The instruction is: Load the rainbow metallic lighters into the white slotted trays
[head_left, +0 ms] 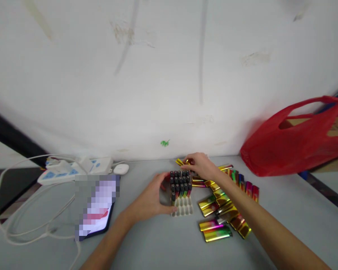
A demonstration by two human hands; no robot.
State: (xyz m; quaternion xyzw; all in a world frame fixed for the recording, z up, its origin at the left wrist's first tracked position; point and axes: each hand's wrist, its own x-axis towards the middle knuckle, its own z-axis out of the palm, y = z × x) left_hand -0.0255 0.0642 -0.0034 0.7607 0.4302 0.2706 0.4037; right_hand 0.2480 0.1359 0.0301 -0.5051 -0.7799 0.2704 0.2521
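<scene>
A pale tray (183, 207) with rows of round-ended slots stands on the table. Black-topped, multicoloured lighters (180, 184) stand upright in its back rows, with one more at the left of the row in front. My left hand (150, 197) grips the tray from the left, thumb at its front and fingers round its back corner. Behind the tray, my right hand (200, 165) is closed on a shiny gold lighter (180, 162); its fingertips are partly hidden. Many metallic lighters (218, 235) lie loose beneath and beside my right forearm.
A power strip (76, 170) with white cables and a small white round-cornered device (121, 169) sit at the back left. A phone (101, 210) with a blurred screen lies left of my left arm. A red plastic bag (293, 138) stands back right against the wall (169, 75).
</scene>
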